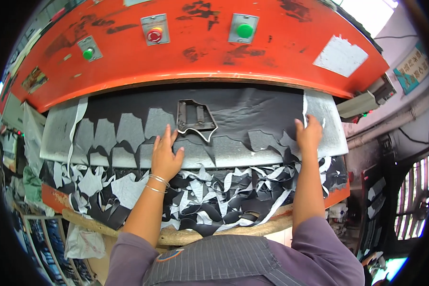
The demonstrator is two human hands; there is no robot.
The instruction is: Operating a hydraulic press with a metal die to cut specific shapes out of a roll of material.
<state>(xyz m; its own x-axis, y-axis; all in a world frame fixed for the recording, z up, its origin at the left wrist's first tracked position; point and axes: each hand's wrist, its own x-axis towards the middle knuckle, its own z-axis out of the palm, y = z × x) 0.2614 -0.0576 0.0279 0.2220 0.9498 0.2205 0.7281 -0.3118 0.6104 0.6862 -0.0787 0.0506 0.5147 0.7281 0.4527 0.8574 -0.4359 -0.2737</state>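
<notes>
A black sheet of leather-like material (257,107) lies across the pale cutting board (57,136). Cut-out gaps run along its near side and left part, with grey showing through. On the sheet stands a metal cutting die (209,126), an angular frame with a curved near edge and inner braces. My left hand (166,155) rests just left of the die, fingers stretched and fingertips close to its near left corner. At the sheet's right edge, by its white border strip, my right hand (310,134) lies with thumb and fingers apart. Neither hand grips anything.
An orange press beam (200,57) spans the far side, bearing a red button (154,34) and two green buttons (244,31). Black and white scraps (209,190) heap along the near side, before a wooden rail (186,237). Pipes (391,126) run at the right.
</notes>
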